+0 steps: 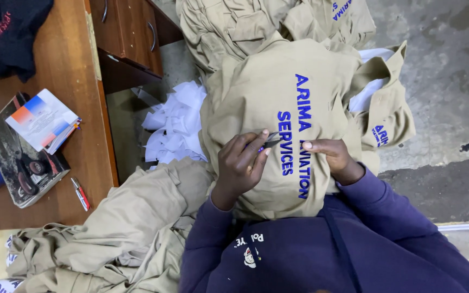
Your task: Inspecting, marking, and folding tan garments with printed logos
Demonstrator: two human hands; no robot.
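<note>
A khaki garment [256, 97] with blue stitched lettering lies spread over my lap. My left hand [240, 165] is closed around a small pair of thread snips [271, 142], whose dark tip points at the lettering. Just to the right of the snips, my right hand [332, 157] rests on the cloth and pinches or presses the fabric at the lettering with its fingertips. Both of my sleeves are dark blue.
A wooden desk [77, 163] stands at the left with a booklet [42, 119], a worn book, a red pen [80, 194] and dark cloth. White scraps [175, 125] lie beside it. More khaki garments [120, 239] are piled lower left and at the top. Concrete floor [451, 81] is on the right.
</note>
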